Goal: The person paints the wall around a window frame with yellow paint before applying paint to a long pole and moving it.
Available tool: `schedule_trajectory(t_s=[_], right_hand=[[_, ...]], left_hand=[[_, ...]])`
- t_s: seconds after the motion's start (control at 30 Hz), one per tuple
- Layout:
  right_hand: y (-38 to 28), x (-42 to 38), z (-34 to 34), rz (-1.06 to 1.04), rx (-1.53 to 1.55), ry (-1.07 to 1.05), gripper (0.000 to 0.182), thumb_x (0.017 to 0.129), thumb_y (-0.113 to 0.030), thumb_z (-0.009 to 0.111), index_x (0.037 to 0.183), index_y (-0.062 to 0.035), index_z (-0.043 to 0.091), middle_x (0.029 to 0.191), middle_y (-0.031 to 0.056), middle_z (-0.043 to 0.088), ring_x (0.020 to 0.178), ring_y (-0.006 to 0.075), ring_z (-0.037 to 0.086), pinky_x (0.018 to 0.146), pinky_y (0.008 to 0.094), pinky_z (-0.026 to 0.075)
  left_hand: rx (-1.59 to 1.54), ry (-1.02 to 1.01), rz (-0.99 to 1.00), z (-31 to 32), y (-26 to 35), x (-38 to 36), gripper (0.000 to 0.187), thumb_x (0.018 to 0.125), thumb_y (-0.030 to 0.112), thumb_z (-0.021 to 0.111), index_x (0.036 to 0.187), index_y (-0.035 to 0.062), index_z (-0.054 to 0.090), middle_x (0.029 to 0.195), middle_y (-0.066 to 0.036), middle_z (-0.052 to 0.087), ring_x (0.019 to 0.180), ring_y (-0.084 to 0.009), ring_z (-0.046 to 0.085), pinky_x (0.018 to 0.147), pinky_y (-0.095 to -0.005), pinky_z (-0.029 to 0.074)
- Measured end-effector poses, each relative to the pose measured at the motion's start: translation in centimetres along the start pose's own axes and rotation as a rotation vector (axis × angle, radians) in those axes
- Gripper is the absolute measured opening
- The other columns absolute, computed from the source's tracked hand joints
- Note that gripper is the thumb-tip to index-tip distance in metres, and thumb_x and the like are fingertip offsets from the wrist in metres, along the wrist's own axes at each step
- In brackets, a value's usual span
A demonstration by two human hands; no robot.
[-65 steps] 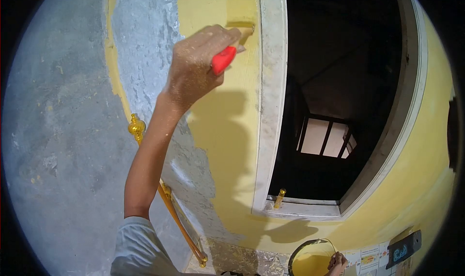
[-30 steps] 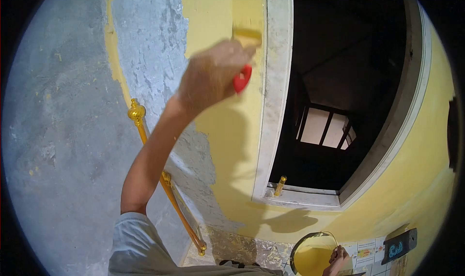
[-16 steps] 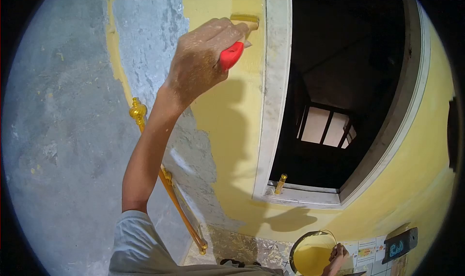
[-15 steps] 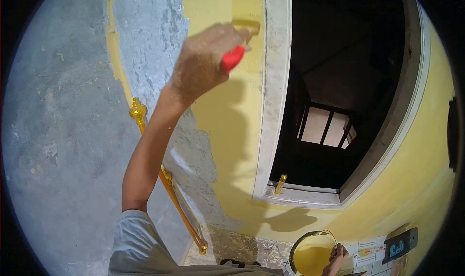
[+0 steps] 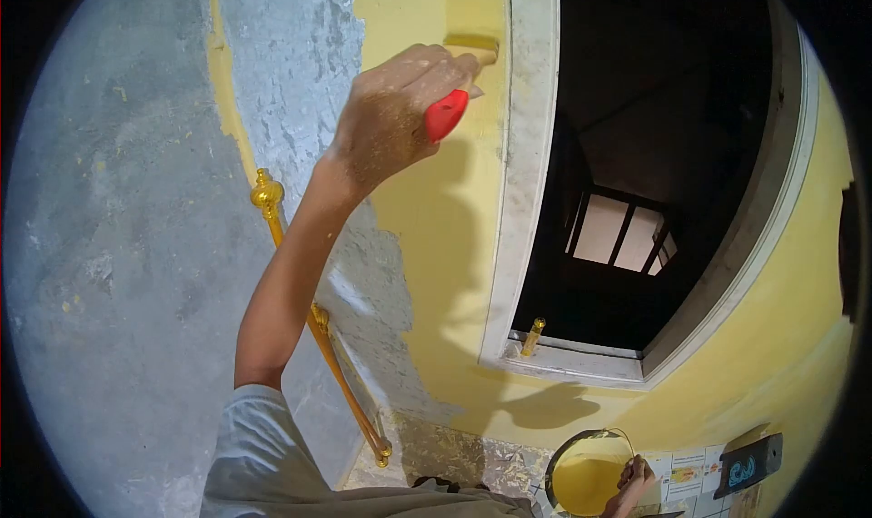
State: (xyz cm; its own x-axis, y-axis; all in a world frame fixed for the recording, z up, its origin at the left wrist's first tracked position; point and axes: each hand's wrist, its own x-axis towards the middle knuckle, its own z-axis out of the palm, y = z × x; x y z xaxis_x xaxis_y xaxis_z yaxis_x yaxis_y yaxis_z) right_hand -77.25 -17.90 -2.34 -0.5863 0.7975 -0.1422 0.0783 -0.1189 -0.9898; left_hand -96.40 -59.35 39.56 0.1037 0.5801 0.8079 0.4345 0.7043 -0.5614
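My left hand [image 5: 391,109], on an outstretched arm, is closed round a paintbrush [image 5: 447,116] with a red handle. The brush's wide, paint-covered bristles lie against the yellow wall strip [image 5: 427,191], just left of the white window frame [image 5: 520,145]. Low on the right, my right hand [image 5: 635,483] grips the thin wire handle of a dark-rimmed bucket [image 5: 550,471]. Yellow paint [image 5: 586,489] shows inside it. To the left of the strip, the wall is bare, rough grey plaster [image 5: 289,64] with a ragged paint edge.
A gold-coloured rod [image 5: 341,382] with ornate ends leans below my left arm. On the window sill stands a small gold-capped tube [image 5: 533,337]. The window opening [image 5: 654,82] is dark. A black box-like object [image 5: 750,466] lies at lower right, and the floor [image 5: 427,445] is paint-spattered.
The view has shifted slightly, so most things sit a little further right. The paintbrush stays at the wall beside the window frame, and both hands keep their hold.
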Motion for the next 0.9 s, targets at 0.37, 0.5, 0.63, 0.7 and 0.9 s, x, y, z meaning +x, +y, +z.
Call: schedule_trajectory(t_s=[0.37, 0.5, 0.63, 0.7, 0.9], right_hand=[[-0.4, -1.6, -0.1, 0.028, -0.013, 0.054, 0.027, 0.085, -0.022, 0.053, 0.061, -0.012, 0.045, 0.047, -0.0067, 0.033, 0.038, 0.0022, 0.025, 0.035, 0.0203, 0.014], [-0.5, -1.3, 0.2, 0.001, 0.035, 0.011, 0.026, 0.085, -0.018, 0.053, 0.061, -0.01, 0.046, 0.047, -0.0051, 0.035, 0.038, 0.0027, 0.026, 0.035, 0.0207, 0.015], [0.2, -0.8, 0.0, 0.009, -0.012, 0.024, 0.027, 0.085, -0.023, 0.054, 0.061, -0.0118, 0.046, 0.046, -0.0057, 0.034, 0.037, 0.0022, 0.026, 0.035, 0.0202, 0.014], [-0.3, -1.5, -0.1, 0.024, 0.012, 0.023, 0.026, 0.085, -0.019, 0.053, 0.061, -0.0098, 0.046, 0.047, -0.0051, 0.034, 0.037, 0.0029, 0.026, 0.035, 0.0207, 0.015], [-0.7, -1.5, 0.2, 0.046, 0.053, 0.051, 0.025, 0.086, -0.015, 0.052, 0.062, -0.0091, 0.046, 0.049, -0.0043, 0.036, 0.038, 0.0033, 0.027, 0.035, 0.0208, 0.016]], left_hand=[[-0.14, -0.047, 0.111, 0.8, 3.8, -7.5, 0.039, 0.06, 0.006, 0.072, 0.097, 0.0014, 0.062, 0.081, -0.007, 0.058, 0.072, -0.0193, 0.06, 0.056, -0.0289, 0.052], [-0.113, 0.007, 0.074, 0.6, 0.6, -1.8, 0.047, 0.058, 0.008, 0.073, 0.102, -0.0002, 0.059, 0.084, -0.009, 0.058, 0.076, -0.0218, 0.06, 0.061, -0.0282, 0.052], [-0.203, -0.133, 0.086, 2.5, 2.2, -5.9, 0.05, 0.058, 0.011, 0.073, 0.105, 0.0006, 0.059, 0.093, -0.011, 0.057, 0.085, -0.024, 0.059, 0.072, -0.0319, 0.052], [-0.257, -0.212, 0.163, 2.4, 4.4, -9.2, 0.048, 0.06, 0.012, 0.072, 0.105, 0.0006, 0.059, 0.093, -0.009, 0.057, 0.086, -0.023, 0.059, 0.073, -0.0323, 0.052], [-0.242, -0.137, 0.092, 0.1, 3.7, -6.6, 0.043, 0.063, 0.009, 0.072, 0.103, 0.0016, 0.059, 0.088, -0.006, 0.057, 0.078, -0.0184, 0.058, 0.063, -0.0319, 0.052]])
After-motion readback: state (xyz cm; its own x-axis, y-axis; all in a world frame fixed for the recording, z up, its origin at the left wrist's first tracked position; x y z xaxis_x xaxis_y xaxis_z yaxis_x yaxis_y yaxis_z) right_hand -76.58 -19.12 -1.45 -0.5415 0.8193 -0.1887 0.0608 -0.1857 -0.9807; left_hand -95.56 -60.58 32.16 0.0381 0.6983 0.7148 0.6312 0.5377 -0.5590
